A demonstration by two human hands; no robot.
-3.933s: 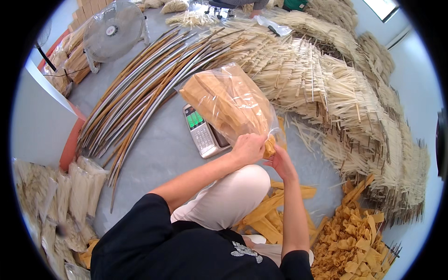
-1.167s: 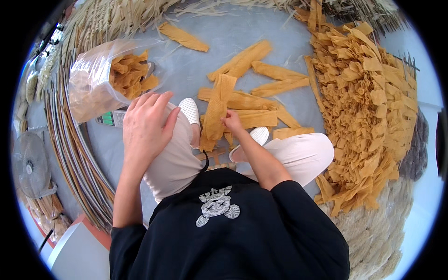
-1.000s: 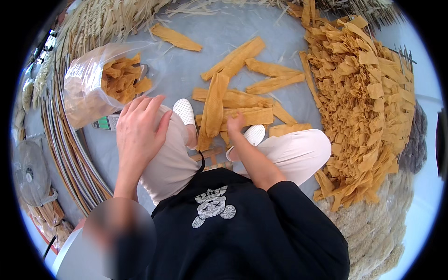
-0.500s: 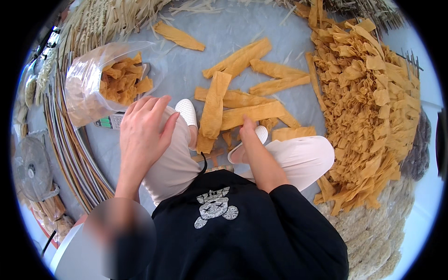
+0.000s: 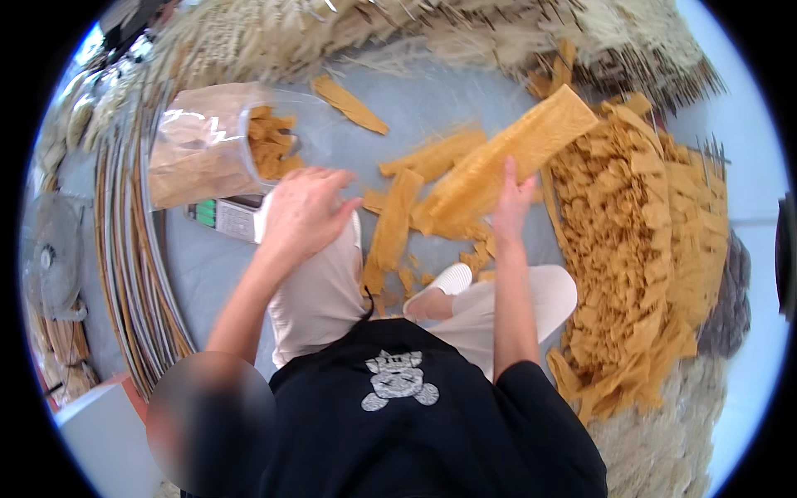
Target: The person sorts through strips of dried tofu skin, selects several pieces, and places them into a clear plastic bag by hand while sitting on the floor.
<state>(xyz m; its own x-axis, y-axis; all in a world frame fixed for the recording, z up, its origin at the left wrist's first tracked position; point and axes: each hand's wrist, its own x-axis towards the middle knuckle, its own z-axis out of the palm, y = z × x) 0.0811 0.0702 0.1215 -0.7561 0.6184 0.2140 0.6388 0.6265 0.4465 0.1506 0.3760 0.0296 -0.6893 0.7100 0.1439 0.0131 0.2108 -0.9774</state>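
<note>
A long, flat golden sheet (image 5: 506, 166) of dried, crinkled stuff is raised off the floor in the grip of the right hand (image 5: 513, 203). The fingers are closed on the sheet's lower part, and the sheet slants up and away from the grip toward the upper right, its far end over the edge of the big heap of golden pieces (image 5: 631, 249) just right of the grip. How the thumb sits behind the sheet is hidden.

The left hand (image 5: 303, 212) lies well to the left of that grip, palm down and fingers spread loosely on the person's knee in pale trousers (image 5: 320, 290); it holds nothing.

On the grey floor (image 5: 432, 100) between the two hands lies one more long strip (image 5: 390, 228), with a shorter one (image 5: 436, 153) beyond it and a single strip (image 5: 350, 104) farther off toward the top. Small broken bits lie below the grip, too many and too blurred to count.

One clear plastic bag (image 5: 207, 153), partly filled with golden pieces, lies beyond the left hand, its mouth open toward the grip. One small scale (image 5: 224, 217) sits under it, partly covered by the hand. One white shoe (image 5: 440, 286) shows below the grip. A bundle of long canes (image 5: 137, 274) curves down the left edge, cut off by the rim.
</note>
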